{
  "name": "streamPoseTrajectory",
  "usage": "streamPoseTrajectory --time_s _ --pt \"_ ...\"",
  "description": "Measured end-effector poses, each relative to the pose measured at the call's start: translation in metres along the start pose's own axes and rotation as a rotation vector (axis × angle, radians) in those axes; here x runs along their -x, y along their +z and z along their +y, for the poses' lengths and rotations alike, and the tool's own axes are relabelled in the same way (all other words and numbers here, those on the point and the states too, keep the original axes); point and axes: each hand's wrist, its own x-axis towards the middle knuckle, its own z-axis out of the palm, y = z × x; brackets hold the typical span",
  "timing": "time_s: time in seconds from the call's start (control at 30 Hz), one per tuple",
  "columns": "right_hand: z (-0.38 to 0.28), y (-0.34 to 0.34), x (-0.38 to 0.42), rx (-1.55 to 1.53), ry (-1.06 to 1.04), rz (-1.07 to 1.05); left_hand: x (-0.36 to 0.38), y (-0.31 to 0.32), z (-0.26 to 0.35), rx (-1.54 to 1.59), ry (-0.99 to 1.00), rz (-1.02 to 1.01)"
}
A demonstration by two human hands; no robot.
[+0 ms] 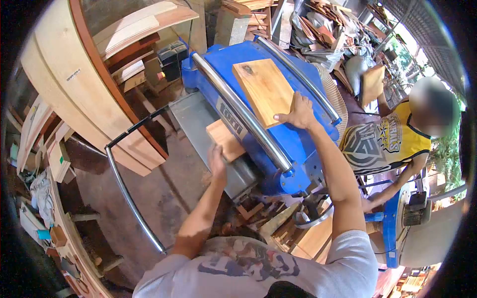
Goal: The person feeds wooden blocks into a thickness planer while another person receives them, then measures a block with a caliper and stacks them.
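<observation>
My right hand (300, 113) grips the near right end of a thick wooden board (263, 92), thumb on the front corner and fingers along the end. That board lies on top of a blue planer (218, 64), between two chrome rollers. Lower down, a shorter wooden block (226, 140) sits on the planer's grey metal bed (194, 121), its far end hidden under the blue body. Against the block's near left end rests my left hand (217, 161), fingers stretched out and slightly blurred.
A curved chrome bar (129, 193) sticks out left of the bed. Tall planks (74, 79) lean at the left. Close on my right is a co-worker in a yellow top (387, 139), holding a board (372, 82). A ribbed hose (328, 89) runs behind the planer.
</observation>
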Motion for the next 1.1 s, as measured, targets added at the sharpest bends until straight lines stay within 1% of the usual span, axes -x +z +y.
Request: streamPoseTrajectory --time_s 0.03,0.07,0.17,0.27,0.37,0.47,0.57,0.6,0.67,0.7,0.77,0.8,0.9,0.93,1.0,1.03,1.07,1.1 --pt "-0.005 0.001 0.011 0.0 -0.016 -0.016 0.003 0.014 0.018 0.075 -0.07 -0.034" --pt "-0.006 0.007 0.02 -0.054 -0.07 0.046 0.007 0.031 0.046 0.148 -0.136 -0.071" --pt "-0.001 0.011 0.022 -0.015 -0.124 0.058 0.012 0.065 0.101 0.398 -0.214 -0.161" --pt "0.013 0.011 0.007 -0.124 -0.05 0.127 -0.016 0.067 0.089 0.296 -0.143 -0.416" --pt "0.026 0.025 -0.015 -0.376 0.223 0.027 -0.006 0.078 0.119 0.263 -0.007 -0.283" --pt "0.027 0.006 -0.012 -0.669 0.282 -0.143 0.018 0.084 0.16 0.41 -0.137 -0.508" --pt "0.027 -0.004 -0.019 -0.541 0.308 -0.177 0.018 0.085 0.171 0.465 -0.216 -0.529" --pt "0.031 -0.001 -0.023 -0.565 0.322 -0.175 0.017 0.081 0.17 0.451 -0.192 -0.578" --pt "0.037 0.012 -0.027 -0.613 0.355 -0.178 0.013 0.078 0.167 0.597 -0.326 -0.619" --pt "0.033 0.007 -0.018 -0.686 0.372 -0.177 0.011 0.078 0.166 0.672 -0.394 -0.641" --pt "0.024 -0.021 -0.005 -0.819 0.384 -0.149 0.006 0.088 0.161 0.608 -0.336 -0.662" --pt "0.035 -0.027 -0.009 -0.814 0.388 -0.231 0.01 0.091 0.156 0.579 -0.318 -0.663" --pt "0.061 -0.029 -0.008 -1.14 0.399 -0.305 0.021 0.094 0.157 0.692 -0.496 -0.681" --pt "0.07 -0.03 -0.008 -1.099 0.345 -0.302 0.025 0.091 0.152 0.671 -0.506 -0.719" --pt "0.083 -0.031 -0.006 -1.022 0.25 -0.29 0.041 0.074 0.143 0.609 -0.405 -0.78" --pt "0.07 -0.045 0.003 -0.894 0.245 -0.199 0.049 0.063 0.14 0.573 -0.351 -0.816" --pt "0.06 -0.066 0.014 -0.762 0.242 -0.109 0.061 0.048 0.132 0.544 -0.376 -0.731" --pt "0.041 -0.094 0.027 -0.627 0.236 -0.022 0.073 0.034 0.129 0.488 -0.339 -0.731"
